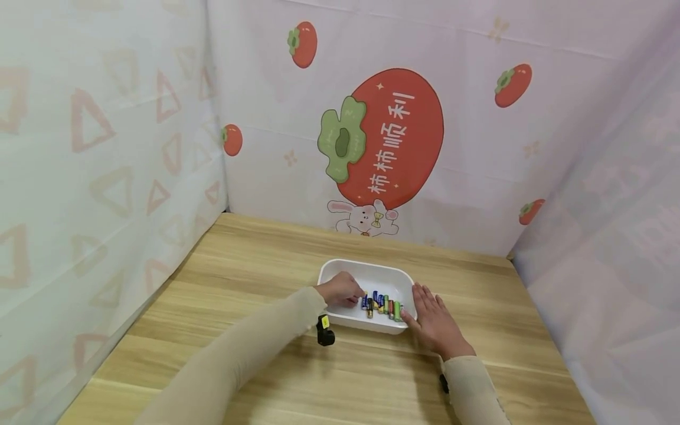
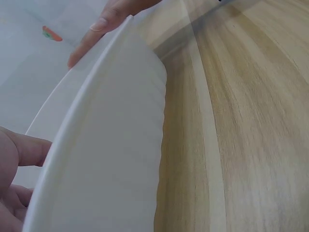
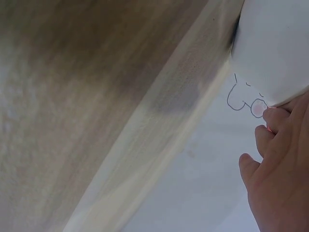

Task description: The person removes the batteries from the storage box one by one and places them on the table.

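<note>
A white tray (image 1: 340, 320) with a raised rim lies on the table, holding several batteries (image 1: 385, 304) in a cluster toward its right front. My left hand (image 1: 340, 289) reaches inside on the left, its fingers bent at the leftmost blue battery (image 1: 364, 303), which it seems to pinch. In the left wrist view, the tray wall (image 2: 106, 135) hides that battery and part of the left hand (image 2: 14, 169). Against the right end of the tray rests my right hand (image 1: 438, 324), fingers straight and thumb at the rim. The right wrist view shows these fingers (image 3: 270, 150) beside the tray (image 3: 277, 53).
The wood-grain table (image 1: 255, 260) extends around the tray on all sides. Behind it hangs a pale cloth (image 1: 467, 177) printed with persimmons and a rabbit, and further cloths close off the left and right sides.
</note>
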`<state>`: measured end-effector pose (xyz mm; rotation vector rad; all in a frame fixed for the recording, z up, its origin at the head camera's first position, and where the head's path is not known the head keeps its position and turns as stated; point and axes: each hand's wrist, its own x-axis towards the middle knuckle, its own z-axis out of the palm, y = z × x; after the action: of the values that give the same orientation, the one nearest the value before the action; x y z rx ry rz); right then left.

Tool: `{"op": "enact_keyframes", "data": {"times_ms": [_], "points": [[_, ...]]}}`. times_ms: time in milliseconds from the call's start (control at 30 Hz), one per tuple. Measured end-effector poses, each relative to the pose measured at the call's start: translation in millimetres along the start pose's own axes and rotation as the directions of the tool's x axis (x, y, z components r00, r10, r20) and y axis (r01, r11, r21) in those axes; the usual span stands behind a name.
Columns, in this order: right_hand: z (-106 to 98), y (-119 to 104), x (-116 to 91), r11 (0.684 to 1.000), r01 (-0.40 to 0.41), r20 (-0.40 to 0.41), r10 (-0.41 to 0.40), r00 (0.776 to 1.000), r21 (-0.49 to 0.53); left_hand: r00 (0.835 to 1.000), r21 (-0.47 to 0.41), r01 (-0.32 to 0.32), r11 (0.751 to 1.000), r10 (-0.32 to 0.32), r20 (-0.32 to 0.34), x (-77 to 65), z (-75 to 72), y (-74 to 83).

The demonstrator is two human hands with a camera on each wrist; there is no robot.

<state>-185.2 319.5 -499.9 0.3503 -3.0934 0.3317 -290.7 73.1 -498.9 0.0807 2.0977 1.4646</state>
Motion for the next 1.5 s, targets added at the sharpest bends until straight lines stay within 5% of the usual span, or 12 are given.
{"op": "enact_keyframes", "data": {"times_ms": [333, 667, 900, 1100, 1333, 1500], "points": [[-2, -2, -3, 1.000, 0.017, -0.015, -0.017, 1.000, 0.008, 0.998, 0.094, 0.016, 0.995, -0.011, -0.062, 8.4, 13.3, 0.9], [-3, 2, 0, 1.000, -0.003, -0.015, 0.003, 1.000, 0.014, 0.993, 0.207, 0.014, 0.978, 0.010, -0.114, 6.4, 19.7, 17.5], [0, 3, -1, 0.999, 0.004, -0.031, -0.003, 1.000, 0.032, 0.988, 0.343, -0.071, 0.937, 0.113, -0.104, 10.0, 24.6, 7.9], [2, 2, -3, 0.999, 0.013, -0.047, -0.011, 0.999, 0.036, 0.982, 0.352, -0.115, 0.929, 0.161, -0.102, 15.4, 27.1, -4.0], [2, 0, -4, 0.999, 0.015, -0.051, -0.012, 0.999, 0.041, 0.972, 0.455, -0.170, 0.874, 0.224, -0.066, 11.8, 28.3, -4.8], [1, 0, -4, 0.999, 0.007, -0.043, -0.005, 0.999, 0.036, 0.972, 0.448, -0.181, 0.875, 0.230, -0.057, 7.2, 27.3, -3.7]]}}
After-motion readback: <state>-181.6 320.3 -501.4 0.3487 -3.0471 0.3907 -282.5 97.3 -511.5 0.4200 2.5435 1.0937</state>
